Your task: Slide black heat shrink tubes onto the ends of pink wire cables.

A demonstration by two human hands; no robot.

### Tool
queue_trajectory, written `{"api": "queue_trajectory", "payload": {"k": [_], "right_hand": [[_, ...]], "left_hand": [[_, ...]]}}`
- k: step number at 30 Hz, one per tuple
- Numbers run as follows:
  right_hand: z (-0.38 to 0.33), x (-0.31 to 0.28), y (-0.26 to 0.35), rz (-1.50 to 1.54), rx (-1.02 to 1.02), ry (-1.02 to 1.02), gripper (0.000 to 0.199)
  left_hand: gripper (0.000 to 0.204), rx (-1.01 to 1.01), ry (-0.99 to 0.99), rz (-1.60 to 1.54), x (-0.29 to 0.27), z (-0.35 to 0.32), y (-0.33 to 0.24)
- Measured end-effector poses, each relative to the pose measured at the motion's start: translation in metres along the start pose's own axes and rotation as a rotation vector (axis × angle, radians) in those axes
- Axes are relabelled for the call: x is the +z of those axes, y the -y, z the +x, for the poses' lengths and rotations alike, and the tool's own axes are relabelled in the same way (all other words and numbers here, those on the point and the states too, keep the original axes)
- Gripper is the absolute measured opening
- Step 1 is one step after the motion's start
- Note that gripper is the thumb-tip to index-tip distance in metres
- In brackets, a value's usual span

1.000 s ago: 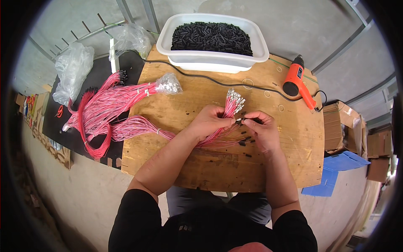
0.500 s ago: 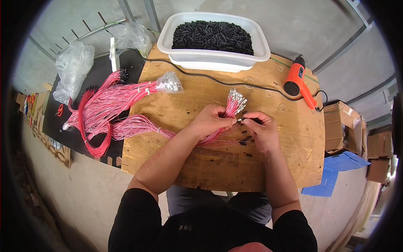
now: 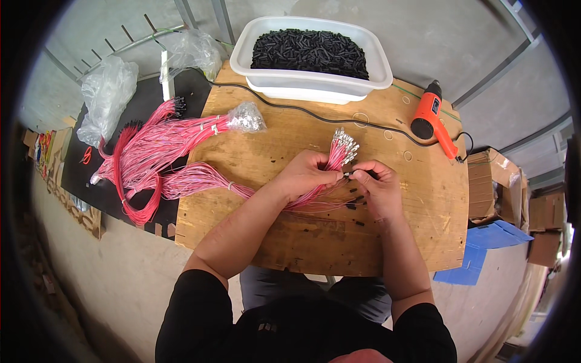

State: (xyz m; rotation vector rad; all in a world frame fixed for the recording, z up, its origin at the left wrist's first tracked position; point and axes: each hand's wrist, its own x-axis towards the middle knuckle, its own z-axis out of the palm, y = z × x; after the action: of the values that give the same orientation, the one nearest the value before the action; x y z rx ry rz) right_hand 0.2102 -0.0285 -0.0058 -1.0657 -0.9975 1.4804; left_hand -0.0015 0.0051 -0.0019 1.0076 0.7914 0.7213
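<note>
A bundle of pink and white wires (image 3: 336,156) with silvery metal ends fanning upward is gripped in my left hand (image 3: 305,174). That hand's thumb and forefinger also pinch one wire end toward the right. There my right hand (image 3: 381,190) meets it, fingertips pressed together around a small black piece that looks like a short sleeve; my fingers partly cover it. Several loose short black sleeves (image 3: 351,206) lie on the wood below the right hand. The bundle's length runs left under my left forearm to a tied tail (image 3: 206,179).
A white tub (image 3: 241,60) full of short black sleeves stands at the back. An orange heat gun (image 3: 428,107) lies at the right, its black cord crossing the wooden table (image 3: 290,248). More pink wires (image 3: 163,145), plastic bags (image 3: 111,91) and red-handled scissors (image 3: 87,155) are at the left.
Both hands keep nearly the same hold at the wire end, with only slight finger movement. The whole view has shifted by a tiny amount.
</note>
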Motion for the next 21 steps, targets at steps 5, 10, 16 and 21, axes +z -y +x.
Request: {"api": "queue_trajectory", "payload": {"k": [5,10,16,21], "right_hand": [[-0.0012,0.0034,0.0015,0.014,0.003,0.016,0.007],[-0.0012,0.0026,0.0010,0.008,-0.011,0.031,0.005],[-0.0010,0.0013,0.0014,-0.016,-0.021,0.034,0.006],[0.0002,-0.0006,0.0011,0.029,-0.012,0.038,0.007]], "left_hand": [[0.014,0.002,-0.003,0.005,0.0005,-0.0011,-0.0009],[0.015,0.011,0.009,0.032,-0.0008,0.0002,0.0007],[0.015,0.000,0.025,-0.025,-0.0037,0.0014,0.0026],[0.013,0.009,0.035,0.002,-0.0060,0.0019,0.0021]]}}
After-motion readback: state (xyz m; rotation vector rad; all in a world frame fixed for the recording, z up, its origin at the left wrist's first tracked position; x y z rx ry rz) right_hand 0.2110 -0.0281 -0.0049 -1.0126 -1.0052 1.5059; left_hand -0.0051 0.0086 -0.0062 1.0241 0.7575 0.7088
